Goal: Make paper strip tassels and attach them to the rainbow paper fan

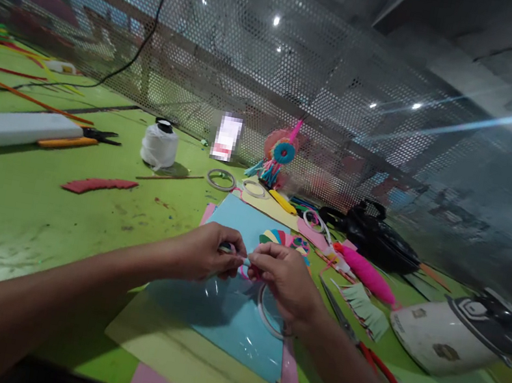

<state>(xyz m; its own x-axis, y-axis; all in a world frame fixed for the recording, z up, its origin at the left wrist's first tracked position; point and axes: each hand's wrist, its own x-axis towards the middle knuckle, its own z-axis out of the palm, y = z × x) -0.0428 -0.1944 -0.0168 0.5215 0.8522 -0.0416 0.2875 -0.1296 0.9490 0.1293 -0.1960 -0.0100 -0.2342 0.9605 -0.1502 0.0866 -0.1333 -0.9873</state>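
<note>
One left hand (219, 256) and one right hand (281, 278) are together in the head view, fingertips pinching a small pale-blue strip (246, 261) just over the light-blue rectangular paper sheet (236, 330)! Right of that sheet, red-handled metal scissors (364, 350); beyond its far left corner, a white thread spool (158, 148) stands on the green worktop (80, 233).

Matt paper, glossy glints, perforated metal

We see a yellow sheet (171, 335) of matt paper and a blue sheet (237, 323) with glossy, film-like glints. The pinched pale strip (246, 261) is too small for us to judge. We find the green tabletop (4, 239) smooth but stained, the white thread (158, 149) fibrous, the scissors (356, 336) metal-bladed with plastic handles, and the screen (241, 50) apparently perforated metal.
</note>
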